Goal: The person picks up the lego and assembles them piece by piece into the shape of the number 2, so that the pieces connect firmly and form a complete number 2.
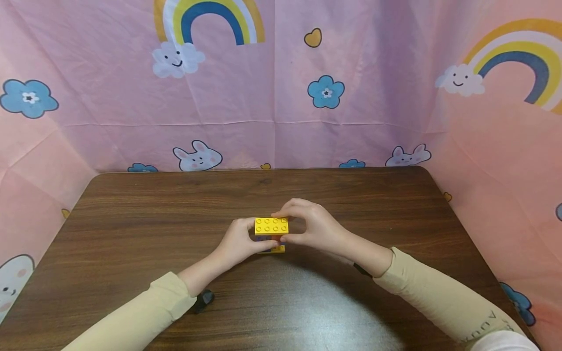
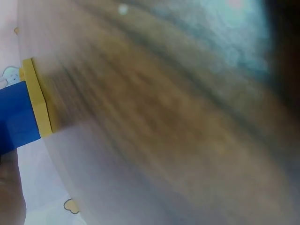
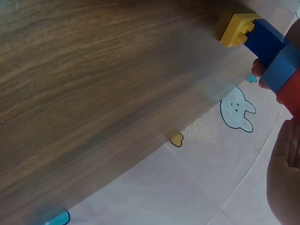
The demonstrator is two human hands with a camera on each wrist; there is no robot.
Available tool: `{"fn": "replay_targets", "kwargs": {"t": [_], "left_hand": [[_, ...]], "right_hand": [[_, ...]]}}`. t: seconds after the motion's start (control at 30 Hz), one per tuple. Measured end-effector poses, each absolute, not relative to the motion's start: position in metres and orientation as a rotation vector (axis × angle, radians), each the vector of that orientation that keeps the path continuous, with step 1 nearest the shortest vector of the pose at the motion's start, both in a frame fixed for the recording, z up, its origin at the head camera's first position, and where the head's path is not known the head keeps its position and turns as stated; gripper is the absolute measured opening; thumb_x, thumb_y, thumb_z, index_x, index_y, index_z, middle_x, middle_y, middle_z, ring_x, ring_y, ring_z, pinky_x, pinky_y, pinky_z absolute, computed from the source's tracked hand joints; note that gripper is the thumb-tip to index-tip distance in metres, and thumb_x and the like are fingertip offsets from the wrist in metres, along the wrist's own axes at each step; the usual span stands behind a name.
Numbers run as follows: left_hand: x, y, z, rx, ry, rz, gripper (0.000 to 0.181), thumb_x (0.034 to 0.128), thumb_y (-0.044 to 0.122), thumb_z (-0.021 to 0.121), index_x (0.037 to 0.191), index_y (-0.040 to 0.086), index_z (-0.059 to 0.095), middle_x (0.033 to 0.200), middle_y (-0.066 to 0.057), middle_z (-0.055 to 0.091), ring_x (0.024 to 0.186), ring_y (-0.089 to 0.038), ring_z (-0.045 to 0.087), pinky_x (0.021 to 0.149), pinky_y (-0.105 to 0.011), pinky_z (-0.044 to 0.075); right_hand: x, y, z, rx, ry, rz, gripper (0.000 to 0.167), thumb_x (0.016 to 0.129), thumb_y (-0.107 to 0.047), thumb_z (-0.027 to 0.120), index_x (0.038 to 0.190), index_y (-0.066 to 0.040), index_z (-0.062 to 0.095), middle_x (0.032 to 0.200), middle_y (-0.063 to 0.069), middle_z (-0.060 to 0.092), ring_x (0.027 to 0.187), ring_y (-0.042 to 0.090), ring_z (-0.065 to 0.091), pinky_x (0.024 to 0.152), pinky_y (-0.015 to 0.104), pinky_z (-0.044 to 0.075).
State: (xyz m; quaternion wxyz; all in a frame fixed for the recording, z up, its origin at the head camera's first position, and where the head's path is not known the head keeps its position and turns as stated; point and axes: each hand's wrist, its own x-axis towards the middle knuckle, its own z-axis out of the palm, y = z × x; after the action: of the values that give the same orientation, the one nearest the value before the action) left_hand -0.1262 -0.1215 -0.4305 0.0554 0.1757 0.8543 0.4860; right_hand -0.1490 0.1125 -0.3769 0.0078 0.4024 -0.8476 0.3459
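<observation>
A small stack of toy building bricks is held upright between both hands near the middle of the table. On top sits a yellow studded brick [image 1: 271, 225]; beneath it are a red brick [image 3: 291, 93] and blue bricks [image 3: 266, 43], partly covered by fingers. The lowest piece is a yellow brick [image 2: 37, 98], only partly visible in the head view. My left hand [image 1: 237, 242] grips the stack from the left, thumb across its near side. From the right, my right hand [image 1: 317, 226] holds it with thumb and fingers, fingertips at the top brick's far edge.
The brown wooden table [image 1: 153, 219] ends at a pink cloth backdrop [image 1: 246, 97] with printed rainbows, flowers and rabbits, hanging behind and along both sides. A small black object [image 1: 203, 301] shows at the left cuff. Glare lies on the table's near part.
</observation>
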Motion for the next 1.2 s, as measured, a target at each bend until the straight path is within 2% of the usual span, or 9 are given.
{"fn": "replay_targets", "kwargs": {"t": [0.1,0.37,0.77,0.97,1.2], "left_hand": [[-0.126,-0.123,-0.431,0.552,2.605,1.464,0.040,0.0856,0.017,0.091,0.120,0.004,0.077,0.116,-0.010,0.081,0.111,-0.026,0.076,0.095,-0.035,0.062],[-0.127,-0.130,-0.434,0.564,2.610,1.448,0.043,0.0849,0.015,0.091,0.123,0.002,0.076,0.121,-0.012,0.080,0.118,-0.031,0.074,0.106,-0.055,0.059],[-0.126,-0.142,-0.436,0.491,2.597,1.394,0.046,0.0857,0.019,0.091,0.125,0.002,0.075,0.123,-0.012,0.079,0.124,-0.035,0.071,0.114,-0.064,0.050],[-0.126,-0.150,-0.437,0.452,2.588,1.362,0.048,0.0865,0.022,0.091,0.128,0.003,0.074,0.126,-0.013,0.078,0.126,-0.036,0.070,0.111,-0.063,0.053],[-0.125,-0.160,-0.438,0.416,2.534,1.390,0.051,0.0873,0.020,0.090,0.130,-0.002,0.072,0.130,-0.020,0.075,0.125,-0.041,0.070,0.105,-0.055,0.060]], "right_hand": [[-0.149,0.113,-0.377,1.261,-2.643,1.072,0.047,0.081,-0.011,0.094,0.124,-0.009,0.077,0.113,0.002,0.075,0.106,0.017,0.071,0.097,0.036,0.063],[-0.148,0.115,-0.379,1.237,-2.672,1.062,0.048,0.081,-0.013,0.094,0.125,-0.009,0.077,0.113,0.002,0.076,0.107,0.018,0.072,0.097,0.038,0.063],[-0.148,0.119,-0.388,1.194,-2.746,1.092,0.040,0.083,-0.014,0.092,0.119,-0.007,0.077,0.116,0.003,0.075,0.108,0.020,0.072,0.097,0.036,0.064],[-0.148,0.118,-0.393,1.186,-2.784,1.084,0.038,0.085,-0.016,0.092,0.118,-0.005,0.077,0.116,0.006,0.075,0.107,0.023,0.072,0.095,0.038,0.065],[-0.145,0.115,-0.399,1.169,-2.802,1.061,0.041,0.083,-0.019,0.093,0.118,-0.005,0.077,0.117,0.005,0.075,0.109,0.020,0.071,0.098,0.038,0.063]]}}
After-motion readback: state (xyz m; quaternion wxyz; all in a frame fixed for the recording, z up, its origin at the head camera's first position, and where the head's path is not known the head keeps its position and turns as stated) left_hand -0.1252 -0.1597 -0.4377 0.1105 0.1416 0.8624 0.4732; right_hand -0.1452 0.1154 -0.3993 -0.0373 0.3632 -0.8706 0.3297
